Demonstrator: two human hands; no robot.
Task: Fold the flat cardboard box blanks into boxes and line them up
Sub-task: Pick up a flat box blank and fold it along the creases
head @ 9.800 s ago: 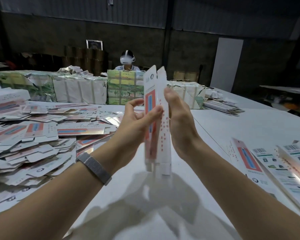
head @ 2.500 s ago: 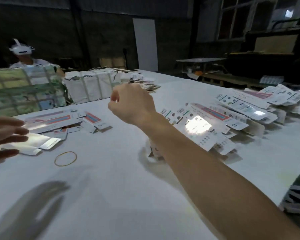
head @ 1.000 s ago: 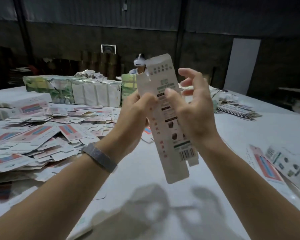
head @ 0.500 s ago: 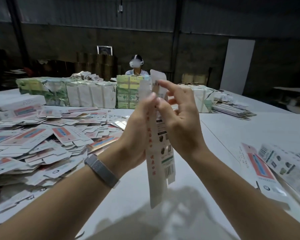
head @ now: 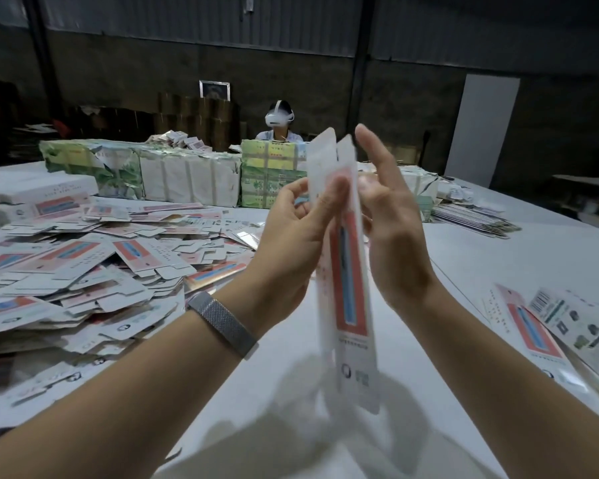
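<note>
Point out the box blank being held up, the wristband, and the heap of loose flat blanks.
box blank [head: 348, 292], head view, on its red and blue printed panel.
wristband [head: 222, 323], head view, on the mesh strap across the left wrist.
heap of flat blanks [head: 83, 267], head view, on a top sheet.

A wide white table [head: 491, 257] strewn with printed cardboard.

A loose heap of flat box blanks [head: 83, 271] covers its left side. Wrapped bundles [head: 187, 179] stand in a row along the far edge, with a green and yellow bundle [head: 272, 176] beside them. A thin stack of flat sheets [head: 474, 219] lies far right, and a few folded boxes [head: 567, 326] lie at the near right.
</note>
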